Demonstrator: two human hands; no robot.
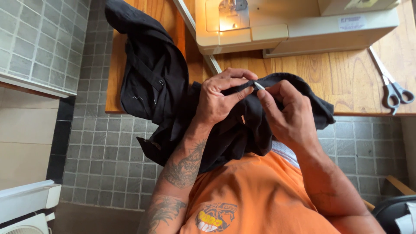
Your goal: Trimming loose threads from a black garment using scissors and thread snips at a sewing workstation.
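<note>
**Both hands pinched on black cloth**

Just below the hands, an orange printed T-shirt (260, 195) fills the near view. The left hand (219, 99) is closed, thumb and fingers pinching a fold of the crumpled black fabric garment (164, 86). The right hand (286, 112), touching that same fold, is nearly closed and grips a small pale pointed tool (259, 86) between thumb and forefinger. The garment hangs from the hands over the near edge of the wooden table (338, 82). Right of the right hand lie grey-handled metal scissors (392, 89). Beyond both hands stands a cream sewing machine (294, 24), its lamp lit.
</note>
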